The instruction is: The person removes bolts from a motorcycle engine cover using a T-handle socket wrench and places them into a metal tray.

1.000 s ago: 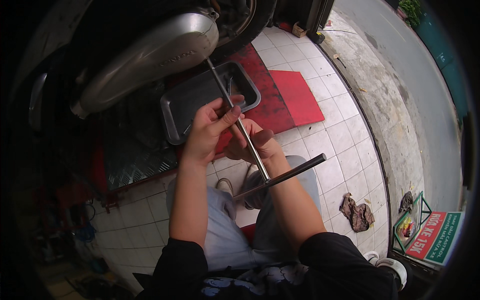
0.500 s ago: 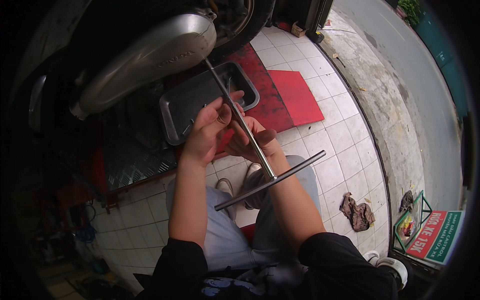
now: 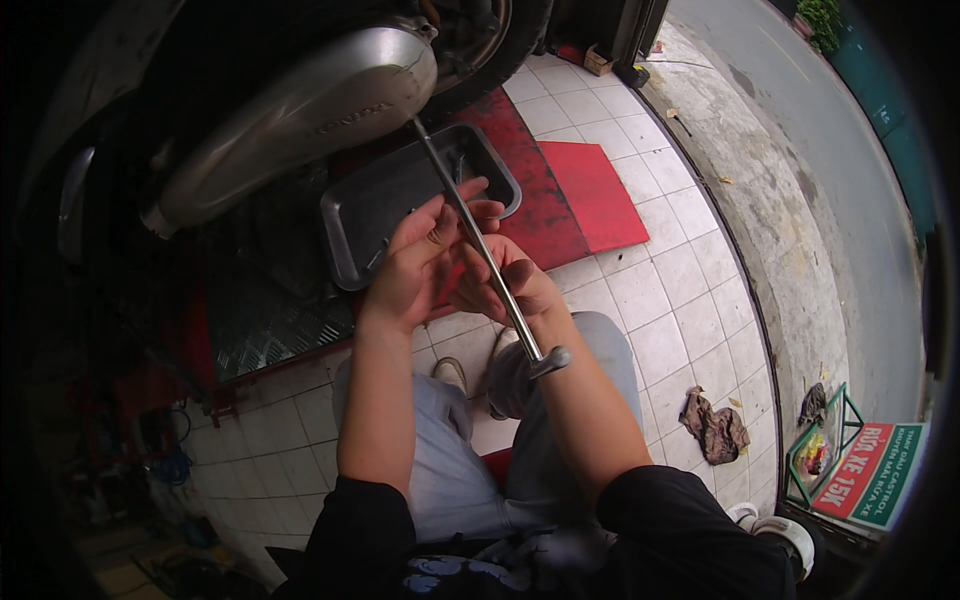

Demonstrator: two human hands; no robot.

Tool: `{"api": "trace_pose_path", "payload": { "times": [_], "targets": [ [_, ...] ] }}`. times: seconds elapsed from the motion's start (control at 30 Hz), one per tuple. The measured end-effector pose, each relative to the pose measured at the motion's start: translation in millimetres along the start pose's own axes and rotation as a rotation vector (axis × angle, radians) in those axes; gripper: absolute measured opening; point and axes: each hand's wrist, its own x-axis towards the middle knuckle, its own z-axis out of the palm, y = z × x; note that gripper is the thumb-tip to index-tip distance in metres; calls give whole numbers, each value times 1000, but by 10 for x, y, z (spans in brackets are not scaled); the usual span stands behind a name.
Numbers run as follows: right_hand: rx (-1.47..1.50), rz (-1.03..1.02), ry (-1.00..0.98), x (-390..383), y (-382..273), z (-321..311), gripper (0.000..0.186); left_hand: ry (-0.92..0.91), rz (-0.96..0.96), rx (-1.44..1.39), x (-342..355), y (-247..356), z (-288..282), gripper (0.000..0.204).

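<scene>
A long, shiny T-handle wrench slants from the lower edge of a scooter's silver engine cover down toward my lap. Its tip meets the cover near the front end. My left hand is curled loosely about the upper shaft, with some fingers behind the metal. Lower down, my right hand has its thumb and fingers around the same shaft. The wrench's crossbar points almost end-on, over my right forearm.
Beneath the cover, a grey metal tray with small metal parts rests on a red stand. A dark wheel is at the top. Crumpled brown cloth lies on white tiles to the right. A signboard stands by the road edge.
The wrench has turned about its shaft: its crossbar showed full length before and now looks short. My fingers have shifted slightly on the shaft.
</scene>
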Motion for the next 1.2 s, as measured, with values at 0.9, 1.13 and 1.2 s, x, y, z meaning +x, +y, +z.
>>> {"api": "trace_pose_path", "payload": {
  "times": [0.9, 1.13, 1.2],
  "targets": [
    [-105, 62, 92, 11, -132, 195, 40, -9, 14, 12, 56, -107, -278, 41],
    [-144, 59, 74, 4, -35, -4, 45, 55, -19, 377, 20, 1, -245, 46],
    [-180, 80, 149, -3, -2, 27, 49, 40, -35, 296, 35, -10, -311, 48]
  ]
}}
